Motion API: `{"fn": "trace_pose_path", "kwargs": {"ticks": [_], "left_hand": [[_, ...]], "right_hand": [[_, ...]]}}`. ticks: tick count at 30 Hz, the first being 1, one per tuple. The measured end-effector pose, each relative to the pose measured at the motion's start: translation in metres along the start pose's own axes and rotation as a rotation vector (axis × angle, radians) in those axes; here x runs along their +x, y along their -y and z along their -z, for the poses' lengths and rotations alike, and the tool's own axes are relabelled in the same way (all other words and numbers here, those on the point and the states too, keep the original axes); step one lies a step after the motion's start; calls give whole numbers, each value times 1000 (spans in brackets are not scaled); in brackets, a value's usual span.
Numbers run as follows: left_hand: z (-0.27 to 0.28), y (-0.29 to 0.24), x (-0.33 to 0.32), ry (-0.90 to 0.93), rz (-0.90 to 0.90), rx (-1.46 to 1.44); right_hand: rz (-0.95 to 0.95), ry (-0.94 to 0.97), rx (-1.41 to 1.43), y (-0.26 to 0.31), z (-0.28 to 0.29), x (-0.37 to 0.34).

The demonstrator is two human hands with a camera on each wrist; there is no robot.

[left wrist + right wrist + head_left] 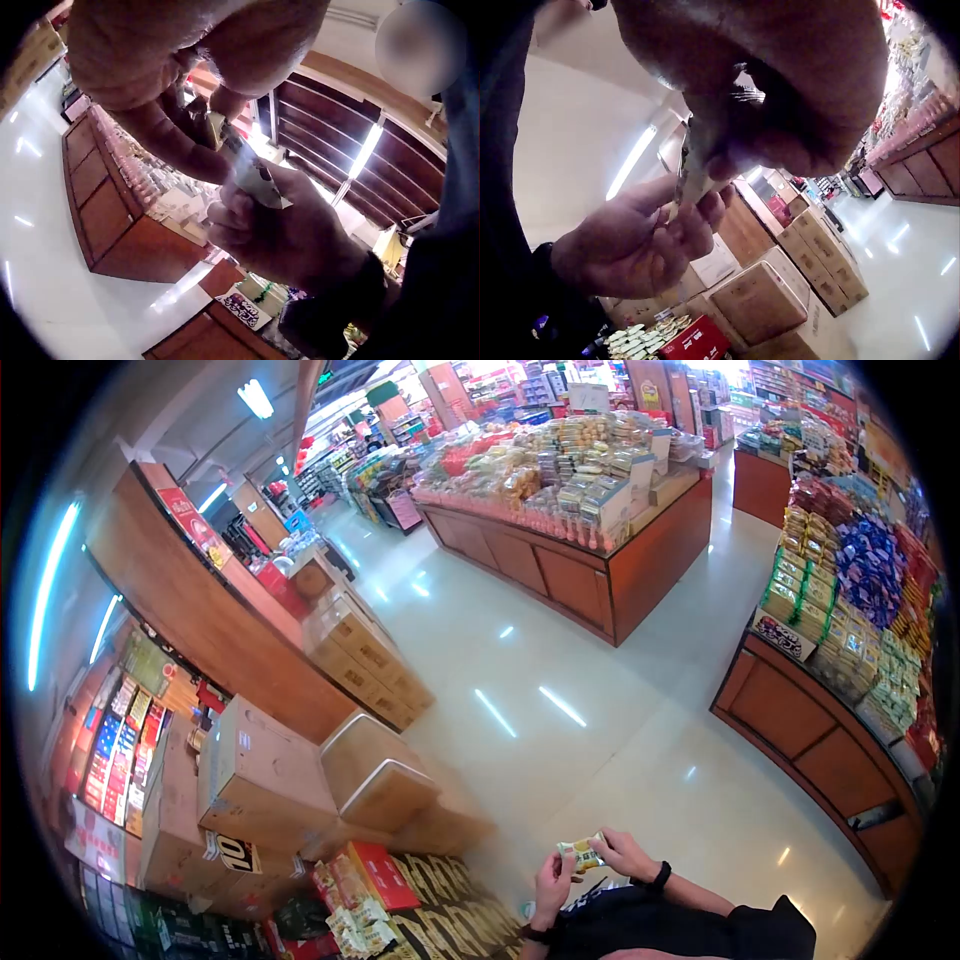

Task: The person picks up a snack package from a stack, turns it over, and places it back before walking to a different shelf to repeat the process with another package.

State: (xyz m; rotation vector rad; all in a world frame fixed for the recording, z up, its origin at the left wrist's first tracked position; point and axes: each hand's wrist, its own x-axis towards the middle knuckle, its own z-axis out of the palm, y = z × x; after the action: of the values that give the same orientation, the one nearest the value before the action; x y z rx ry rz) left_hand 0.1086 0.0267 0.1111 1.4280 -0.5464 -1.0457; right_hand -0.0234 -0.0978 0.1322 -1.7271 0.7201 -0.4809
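A small snack packet (580, 853) in a pale gold and green printed wrapper is held up in front of the person's body. At its left end, the left hand (551, 888) pinches it between thumb and fingers. The right hand (628, 857) grips the other end from above and to the right. In the left wrist view, a pointed corner of the packet (259, 184) sticks out beside the right hand (292, 232). The right wrist view catches the packet (694, 161) nearly edge-on, with the left hand's (630, 247) fingers curled at its lower end. Both palms partly hide the wrapper.
At lower left lie rows of gold packets (440, 905) and a red box (382, 875), with cardboard cartons (265, 760) stacked behind. A wooden display counter (560, 575) heaped with packaged goods stands ahead. Another counter (810, 740) lines the right side, across shiny floor (520, 760).
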Motion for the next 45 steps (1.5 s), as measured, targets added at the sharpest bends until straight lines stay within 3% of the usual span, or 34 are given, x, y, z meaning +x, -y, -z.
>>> {"fn": "trace_pose_path", "kwargs": {"ticks": [4,11,32,45], "left_hand": [[-23,-1,5,61,-22,-15],[-48,-1,3,95,-27,-43],[-67,26,-8,226,-19,-68],[-67,39,-2,217,20,-57]], "right_hand": [[-89,-44,5,-9,21,-11],[-23,-143,57,-5,39,-27],[-81,-294,100,-41,39,-66],[-81,-276,43,-44,48,-65]]}}
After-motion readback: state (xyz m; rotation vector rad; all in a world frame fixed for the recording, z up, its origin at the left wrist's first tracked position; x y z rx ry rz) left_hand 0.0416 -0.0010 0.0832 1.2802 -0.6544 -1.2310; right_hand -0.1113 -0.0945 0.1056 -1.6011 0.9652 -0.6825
